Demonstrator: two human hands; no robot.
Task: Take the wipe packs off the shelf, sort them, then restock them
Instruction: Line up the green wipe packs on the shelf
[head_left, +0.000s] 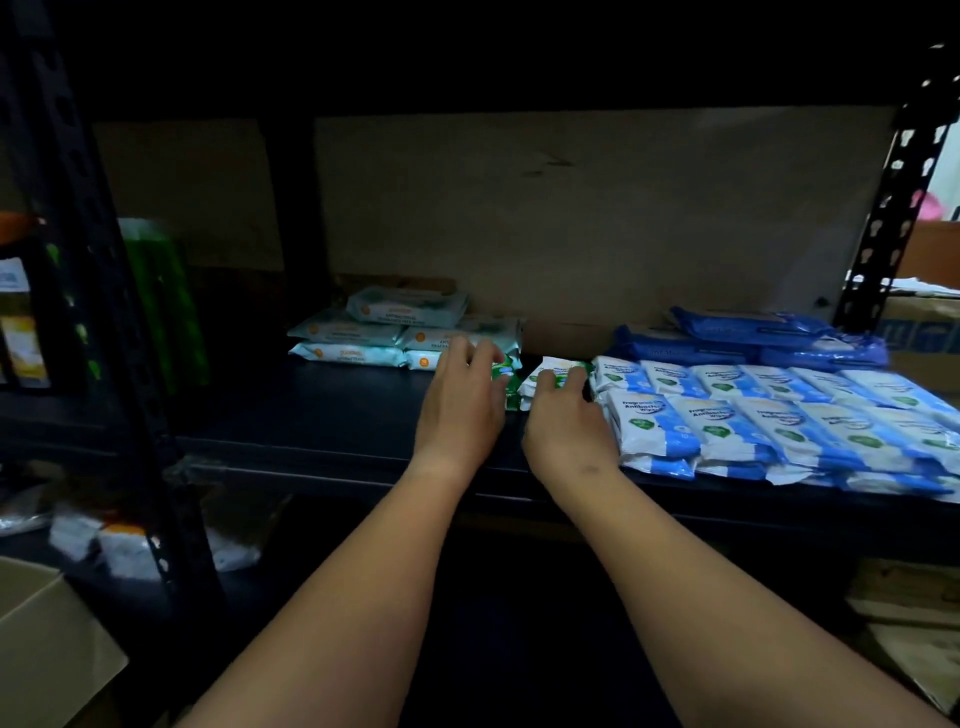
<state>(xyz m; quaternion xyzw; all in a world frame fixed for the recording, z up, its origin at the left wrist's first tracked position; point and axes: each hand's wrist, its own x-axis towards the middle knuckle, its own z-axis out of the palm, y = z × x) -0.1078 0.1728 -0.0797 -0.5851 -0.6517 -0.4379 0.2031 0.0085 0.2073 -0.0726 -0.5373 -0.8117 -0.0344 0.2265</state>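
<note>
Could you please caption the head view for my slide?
Both hands reach green wipe packs between blue packs and pale ones.

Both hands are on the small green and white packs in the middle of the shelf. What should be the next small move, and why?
Probably close both hands and lift. The left hand and right hand rest on the green and white packs, which sit between the teal packs and the blue and white packs.

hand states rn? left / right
Left hand: fingers curled on a green-and-white wipe pack.
Right hand: fingers curled on the adjacent green-and-white pack.
</note>
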